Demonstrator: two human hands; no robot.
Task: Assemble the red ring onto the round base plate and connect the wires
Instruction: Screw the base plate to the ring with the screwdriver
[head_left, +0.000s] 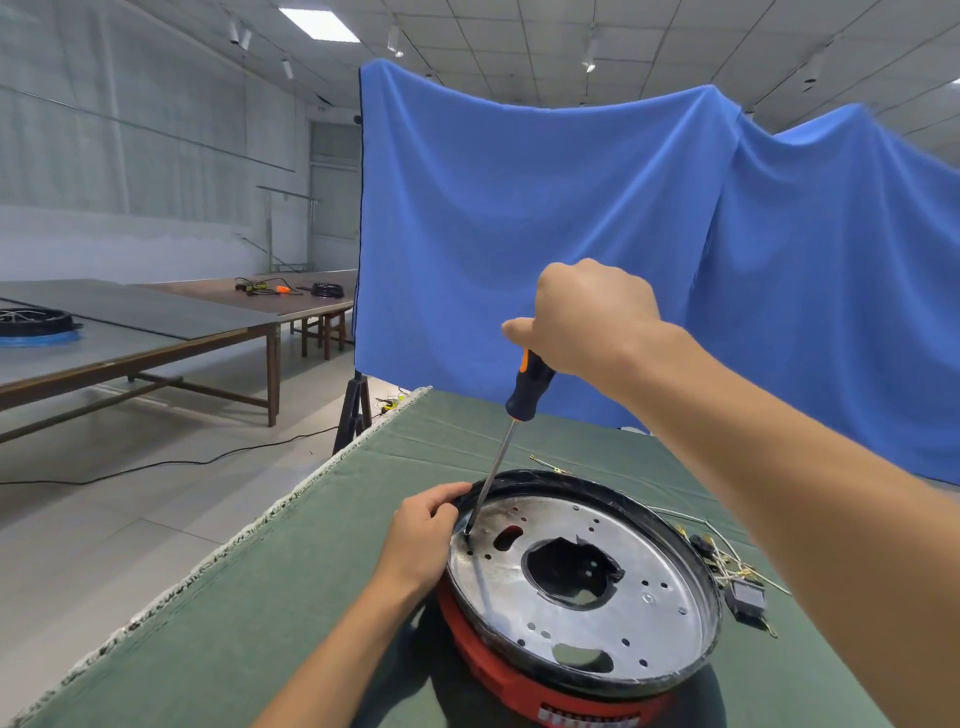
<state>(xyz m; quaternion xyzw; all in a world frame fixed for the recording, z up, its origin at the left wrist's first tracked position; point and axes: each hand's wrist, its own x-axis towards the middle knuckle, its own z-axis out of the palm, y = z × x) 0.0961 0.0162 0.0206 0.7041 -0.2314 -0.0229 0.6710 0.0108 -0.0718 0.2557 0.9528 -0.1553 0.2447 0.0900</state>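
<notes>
A round metal base plate (660, 587) with a black rim and several holes lies face up on the green table, seated in the red ring (498, 675) that shows beneath its near edge. My left hand (423, 535) grips the plate's left rim. My right hand (587, 319) is wrapped round the black and orange handle of a screwdriver (527, 392). The shaft slants down and its tip touches the plate just inside the left rim. Loose wires (727, 564) with small black parts lie to the right of the plate.
The green cloth-covered table (291, 597) has its left edge close by, with floor beyond. A blue cloth backdrop (571, 234) hangs behind the table. Long tables (156, 322) with tools and another ring stand far left. A black cable crosses the floor.
</notes>
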